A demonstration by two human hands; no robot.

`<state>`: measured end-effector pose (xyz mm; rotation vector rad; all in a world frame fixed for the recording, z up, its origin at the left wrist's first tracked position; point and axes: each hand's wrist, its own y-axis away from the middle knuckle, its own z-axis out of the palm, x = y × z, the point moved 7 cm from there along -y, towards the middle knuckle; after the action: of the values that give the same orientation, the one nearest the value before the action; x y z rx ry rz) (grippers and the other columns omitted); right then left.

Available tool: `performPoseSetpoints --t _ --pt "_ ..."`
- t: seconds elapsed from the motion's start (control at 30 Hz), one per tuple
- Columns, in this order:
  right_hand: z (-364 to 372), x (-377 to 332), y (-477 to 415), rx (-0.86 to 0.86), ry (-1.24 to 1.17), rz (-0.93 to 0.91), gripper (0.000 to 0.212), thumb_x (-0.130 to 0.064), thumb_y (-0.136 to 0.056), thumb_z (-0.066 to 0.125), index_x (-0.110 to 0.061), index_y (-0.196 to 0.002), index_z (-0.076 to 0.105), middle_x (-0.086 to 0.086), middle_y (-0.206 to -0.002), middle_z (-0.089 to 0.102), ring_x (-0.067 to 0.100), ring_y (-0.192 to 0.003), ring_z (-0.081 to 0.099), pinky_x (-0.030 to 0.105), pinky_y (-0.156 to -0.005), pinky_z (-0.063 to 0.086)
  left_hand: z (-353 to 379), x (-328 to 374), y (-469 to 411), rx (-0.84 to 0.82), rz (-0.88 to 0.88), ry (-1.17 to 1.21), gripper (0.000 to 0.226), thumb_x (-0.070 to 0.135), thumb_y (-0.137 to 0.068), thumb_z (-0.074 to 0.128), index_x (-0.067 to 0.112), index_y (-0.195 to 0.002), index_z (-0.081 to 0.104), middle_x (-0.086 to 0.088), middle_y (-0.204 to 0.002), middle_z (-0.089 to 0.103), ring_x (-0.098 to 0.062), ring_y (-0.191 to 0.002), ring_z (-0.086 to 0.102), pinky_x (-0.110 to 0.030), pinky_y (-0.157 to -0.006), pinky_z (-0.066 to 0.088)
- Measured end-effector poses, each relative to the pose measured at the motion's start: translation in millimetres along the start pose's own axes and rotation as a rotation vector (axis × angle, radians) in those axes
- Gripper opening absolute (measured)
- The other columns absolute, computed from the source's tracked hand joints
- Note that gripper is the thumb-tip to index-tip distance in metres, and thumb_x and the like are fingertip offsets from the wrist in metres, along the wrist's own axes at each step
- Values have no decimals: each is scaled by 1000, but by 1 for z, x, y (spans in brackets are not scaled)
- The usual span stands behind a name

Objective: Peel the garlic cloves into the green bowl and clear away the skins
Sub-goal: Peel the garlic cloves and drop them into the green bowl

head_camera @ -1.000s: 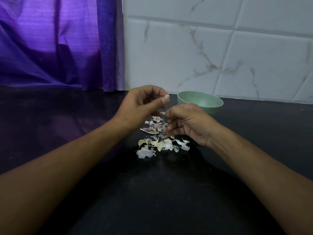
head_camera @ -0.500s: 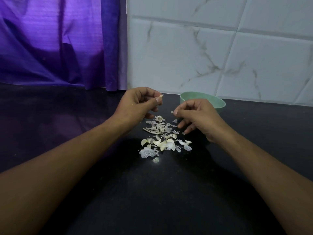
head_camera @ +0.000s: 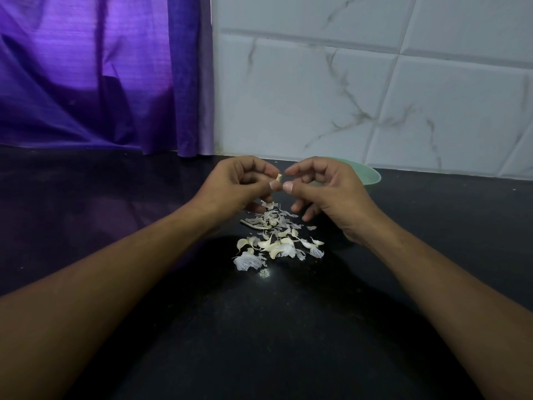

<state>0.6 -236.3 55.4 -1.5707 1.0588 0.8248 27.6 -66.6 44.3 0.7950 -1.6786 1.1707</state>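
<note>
Garlic clove (head_camera: 278, 177) mid-peel, held above the skins (head_camera: 277, 243).
Left hand (head_camera: 239, 186) pinches its lower end. Right hand (head_camera: 331, 192) fingers are narrow beside the tip, contact unclear. Clove is light, firm, probably slick when bare, so grip the ends. Skins are papery. Green bowl (head_camera: 372, 176) sits behind on the glossy black worktop (head_camera: 259, 342), by the tiled wall (head_camera: 346, 96).

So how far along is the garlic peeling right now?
Done: a pile of skins lies on the counter, so several cloves look peeled. In hand: the left hand pinches a garlic piece, with the right hand close beside it. Left: finish it, drop it in the green bowl, clear the skins.
</note>
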Motion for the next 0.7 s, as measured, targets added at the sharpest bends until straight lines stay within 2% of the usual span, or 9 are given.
performPoseSetpoints --t 0.07,0.2,0.37,0.53,0.63,0.7 --pt "5 -1 2 -26 -31 -9 20 -5 -89 77 -1 -108 71 5 -92 77 23 -64 67 28 -49 54 1 2 1 -11 8 14 16 4 -92 74 1 -105 65 -18 -83 67 -15 -70 68 -28 -60 59" --pt "7 3 4 -25 -110 22 15 -9 -88 78 -4 -102 74 16 -103 77 21 -69 68 30 -56 58 1 5 2 -16 21 12 12 4 -91 75 2 -100 68 -22 -85 68 -18 -74 69 -28 -61 59" --pt "7 3 4 -34 -206 10 10 -3 -90 74 -4 -100 73 14 -103 78 22 -69 70 32 -62 62 -2 7 1 6 54 -25 10 11 -91 77 4 -98 75 -12 -83 73 -20 -78 69 -31 -65 61" --pt "3 2 2 29 -128 -43 12 -1 -89 76 -1 -101 72 32 -97 72 23 -66 72 36 -63 63 -1 7 1 1 60 -50 11 11 -95 74 2 -101 77 -11 -86 75 -22 -80 70 -31 -64 61" --pt "1 -2 1 54 -60 -98 12 -1 -90 75 -1 -102 71 29 -90 71 23 -66 73 40 -65 63 0 9 2 -4 63 -52 16 17 -96 72 3 -101 78 -12 -94 78 -22 -81 70 -33 -64 61" --pt "2 -3 3 52 -25 -117 13 -2 -91 75 1 -103 71 26 -89 72 25 -68 73 48 -69 63 0 9 2 5 64 -59 18 19 -95 74 2 -98 78 -12 -93 78 -21 -80 70 -34 -65 61"
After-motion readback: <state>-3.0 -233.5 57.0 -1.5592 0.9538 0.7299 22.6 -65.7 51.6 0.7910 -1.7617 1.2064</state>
